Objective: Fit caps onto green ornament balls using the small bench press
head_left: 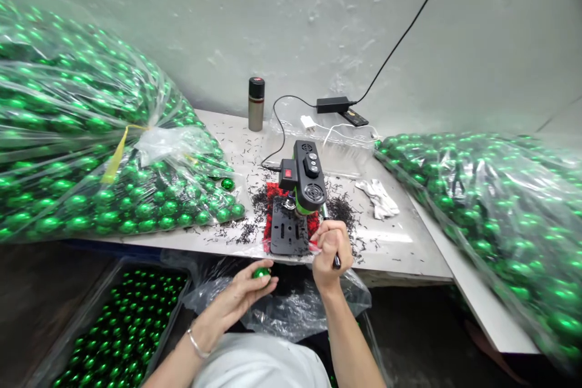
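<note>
Between the fingertips of my left hand (249, 288) is a shiny green ball (261, 272), held just below the table's front edge. My right hand (334, 250) is wrapped round a black-ended lever handle (337, 262) on the right side of a small drill press (310, 176). The black machine has a red switch and a flat slotted base plate (286, 233). Red material (271, 203) lies beside and behind the plate. Black curled shavings (342, 213) are heaped round the machine. The drill's tip is hidden under its head.
Large clear bags of green balls lie left (91, 151) and right (482, 212). A tub of green balls (122, 327) stands low at left. Behind are a bottle (256, 104) and a power adapter (333, 105). A white glove (378, 199) lies right. Clear plastic sheeting (291, 315) hangs over my lap.
</note>
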`<state>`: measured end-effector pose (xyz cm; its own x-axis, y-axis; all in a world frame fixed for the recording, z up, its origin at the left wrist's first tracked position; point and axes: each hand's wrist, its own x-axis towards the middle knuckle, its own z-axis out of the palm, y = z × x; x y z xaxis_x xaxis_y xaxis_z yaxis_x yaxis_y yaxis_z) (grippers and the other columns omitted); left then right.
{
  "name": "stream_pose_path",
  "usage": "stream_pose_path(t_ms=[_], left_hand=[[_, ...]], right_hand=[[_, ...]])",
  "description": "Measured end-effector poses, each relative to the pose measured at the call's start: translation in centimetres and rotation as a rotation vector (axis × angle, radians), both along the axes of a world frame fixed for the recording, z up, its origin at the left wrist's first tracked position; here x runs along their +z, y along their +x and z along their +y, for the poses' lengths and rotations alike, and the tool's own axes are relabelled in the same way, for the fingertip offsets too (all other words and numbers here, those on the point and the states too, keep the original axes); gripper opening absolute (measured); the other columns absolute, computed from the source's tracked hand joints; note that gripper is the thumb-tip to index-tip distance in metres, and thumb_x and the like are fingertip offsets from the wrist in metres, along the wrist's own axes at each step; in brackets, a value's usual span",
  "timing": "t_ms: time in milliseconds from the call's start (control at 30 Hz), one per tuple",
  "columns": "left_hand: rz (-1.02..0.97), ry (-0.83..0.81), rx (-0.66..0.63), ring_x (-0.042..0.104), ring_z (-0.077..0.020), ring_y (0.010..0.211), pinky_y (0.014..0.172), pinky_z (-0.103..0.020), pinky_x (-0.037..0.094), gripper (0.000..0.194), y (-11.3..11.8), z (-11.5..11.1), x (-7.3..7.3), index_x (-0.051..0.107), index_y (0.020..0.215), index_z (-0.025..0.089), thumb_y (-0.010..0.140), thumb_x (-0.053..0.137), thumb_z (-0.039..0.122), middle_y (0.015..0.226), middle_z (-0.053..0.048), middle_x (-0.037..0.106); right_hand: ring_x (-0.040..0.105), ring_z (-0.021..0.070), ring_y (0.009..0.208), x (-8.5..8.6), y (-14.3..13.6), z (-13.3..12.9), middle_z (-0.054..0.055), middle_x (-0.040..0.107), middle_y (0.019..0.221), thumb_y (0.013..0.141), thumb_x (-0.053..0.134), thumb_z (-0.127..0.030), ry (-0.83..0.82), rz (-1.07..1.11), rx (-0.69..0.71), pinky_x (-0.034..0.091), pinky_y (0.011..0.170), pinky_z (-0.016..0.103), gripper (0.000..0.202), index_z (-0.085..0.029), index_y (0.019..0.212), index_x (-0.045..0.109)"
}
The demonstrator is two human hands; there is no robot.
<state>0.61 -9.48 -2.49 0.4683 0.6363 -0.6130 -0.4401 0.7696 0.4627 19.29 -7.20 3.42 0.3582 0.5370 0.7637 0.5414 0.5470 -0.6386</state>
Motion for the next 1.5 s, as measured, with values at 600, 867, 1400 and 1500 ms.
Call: stream_pose_path(t_ms=[600, 867, 1400, 1500], left_hand=[[0.694, 0.814, -0.064, 0.070, -0.0223, 0.091, 0.085, -0.035, 0.056, 0.042, 4.9, 7.7, 0.5, 0.069, 0.117, 0.017, 0.081, 0.071, 0.038, 0.104, -0.008, 0.076], [1.046, 1.313, -0.166, 0.065, -0.0306, 0.109, 0.101, -0.044, 0.047, 0.031, 5.5, 8.9, 0.4, 0.072, 0.113, 0.017, 0.084, 0.070, 0.029, 0.114, -0.014, 0.073], [0.985, 1.346, -0.082, 0.057, -0.0287, 0.112, 0.107, -0.045, 0.033, 0.032, 6.2, 8.7, -2.2, 0.073, 0.114, 0.024, 0.085, 0.073, 0.037, 0.115, -0.009, 0.072], [0.988, 1.350, -0.087, 0.056, -0.0287, 0.112, 0.108, -0.045, 0.033, 0.033, 6.2, 8.7, -2.0, 0.073, 0.115, 0.024, 0.084, 0.074, 0.036, 0.115, -0.009, 0.072]], right_hand=[[0.055, 0.0125, 0.065, 0.1, 0.1, -0.2, 0.000, 0.054, 0.072, 0.095, 0.042, -0.015, 0.003, -0.055, 0.004, 0.043, 0.057, 0.028, 0.030, -0.021, 0.067, 0.049], [0.054, 0.0121, 0.065, 0.3, 0.1, -0.2, 0.000, 0.053, 0.072, 0.095, 0.041, -0.013, 0.018, -0.088, 0.015, 0.043, 0.057, 0.027, 0.028, -0.021, 0.069, 0.047], [0.053, 0.0116, 0.064, -1.8, 0.5, -0.2, 0.000, 0.052, 0.075, 0.096, 0.038, -0.017, 0.032, -0.142, 0.032, 0.044, 0.057, 0.028, 0.026, -0.021, 0.072, 0.045], [0.054, 0.0116, 0.063, -3.2, 0.8, 0.1, -0.001, 0.052, 0.075, 0.098, 0.036, -0.020, 0.078, -0.175, 0.032, 0.049, 0.065, 0.031, 0.026, -0.022, 0.073, 0.045]])
